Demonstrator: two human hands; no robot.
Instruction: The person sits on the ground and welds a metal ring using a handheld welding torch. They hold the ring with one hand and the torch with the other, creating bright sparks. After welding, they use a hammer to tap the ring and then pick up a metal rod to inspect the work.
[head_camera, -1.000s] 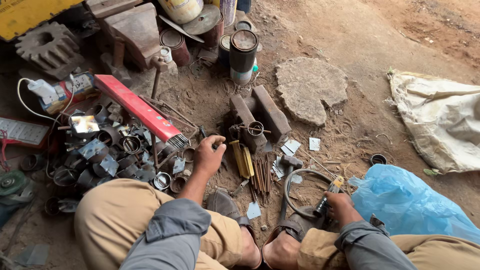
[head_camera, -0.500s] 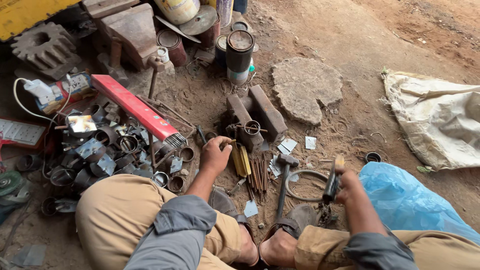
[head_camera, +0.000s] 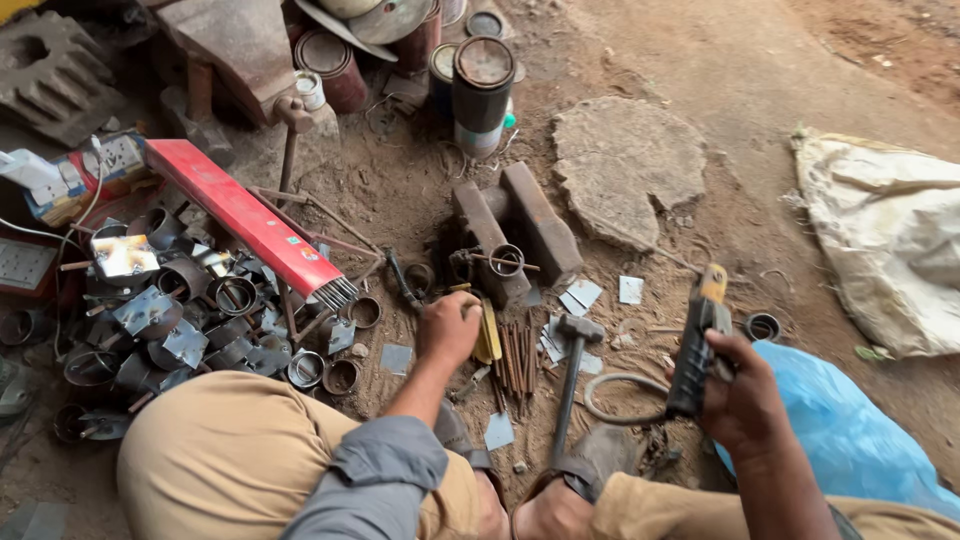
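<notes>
While the person sits low on the dirt floor (head_camera: 420, 190), the right hand (head_camera: 745, 400) has its fingers clamped around a black electrode holder (head_camera: 697, 345) with a yellow tip, lifted just left of a blue plastic bag (head_camera: 850, 430); its cable (head_camera: 620, 395) loops down behind a hammer (head_camera: 570, 375). Resting knuckles-up beside a bundle of thin rods (head_camera: 515, 360), the left hand (head_camera: 448, 328) is curled closed, and whether it grips anything is hidden. Both forearms are partly cut off by the frame's lower edge. Small rings and plates (head_camera: 190, 320) at left blur into one heap.
</notes>
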